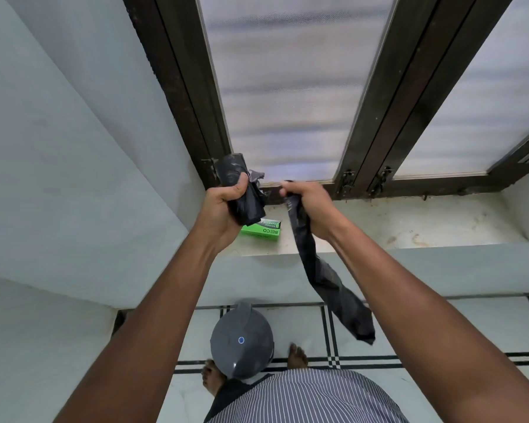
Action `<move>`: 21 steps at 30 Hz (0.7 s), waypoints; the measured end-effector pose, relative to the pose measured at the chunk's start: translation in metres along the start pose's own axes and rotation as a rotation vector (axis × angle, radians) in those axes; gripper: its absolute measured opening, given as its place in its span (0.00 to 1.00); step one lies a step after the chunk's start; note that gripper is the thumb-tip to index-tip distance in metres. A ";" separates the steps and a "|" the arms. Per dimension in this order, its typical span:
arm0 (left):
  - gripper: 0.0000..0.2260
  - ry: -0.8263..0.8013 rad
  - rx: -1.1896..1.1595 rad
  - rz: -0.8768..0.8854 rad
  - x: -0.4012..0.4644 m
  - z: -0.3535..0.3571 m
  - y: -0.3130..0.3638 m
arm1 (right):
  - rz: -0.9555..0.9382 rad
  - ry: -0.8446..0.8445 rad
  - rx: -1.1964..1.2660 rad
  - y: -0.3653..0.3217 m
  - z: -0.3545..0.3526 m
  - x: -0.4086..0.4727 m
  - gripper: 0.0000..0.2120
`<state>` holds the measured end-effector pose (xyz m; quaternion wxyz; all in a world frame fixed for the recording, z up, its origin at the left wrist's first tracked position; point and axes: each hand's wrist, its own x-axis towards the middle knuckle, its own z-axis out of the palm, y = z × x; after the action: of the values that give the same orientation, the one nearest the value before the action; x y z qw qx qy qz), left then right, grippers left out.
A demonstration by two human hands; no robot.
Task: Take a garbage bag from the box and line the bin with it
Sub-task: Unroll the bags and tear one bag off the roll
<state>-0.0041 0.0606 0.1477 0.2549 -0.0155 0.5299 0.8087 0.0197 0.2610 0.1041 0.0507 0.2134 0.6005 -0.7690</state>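
My left hand [223,206] grips a roll of black garbage bags [242,190] in front of the window. My right hand [309,206] holds the top of one black garbage bag [327,279], which hangs down folded in a long strip, apart from the roll. A green garbage bag box [261,232] lies on the stone window sill [394,227], just under my left hand. The grey bin [242,340] stands on the floor below with its lid closed, between my bare feet.
A dark-framed window [293,87] with frosted panes fills the wall ahead. A white wall juts out on the left. The floor is pale tile with black lines [330,331].
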 end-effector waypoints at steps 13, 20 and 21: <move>0.12 -0.038 0.017 0.003 0.001 -0.004 -0.006 | -0.120 0.224 -0.814 -0.001 -0.019 0.009 0.23; 0.16 0.004 -0.068 -0.055 0.007 -0.012 -0.022 | -0.278 0.331 -0.638 -0.049 -0.034 -0.002 0.24; 0.14 0.004 -0.066 -0.062 0.008 -0.013 -0.024 | -0.261 0.322 -0.512 -0.054 -0.036 -0.003 0.22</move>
<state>-0.0036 0.0597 0.1194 0.2783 -0.0421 0.5025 0.8175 0.0134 0.3093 0.1473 -0.0919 0.2339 0.7968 -0.5494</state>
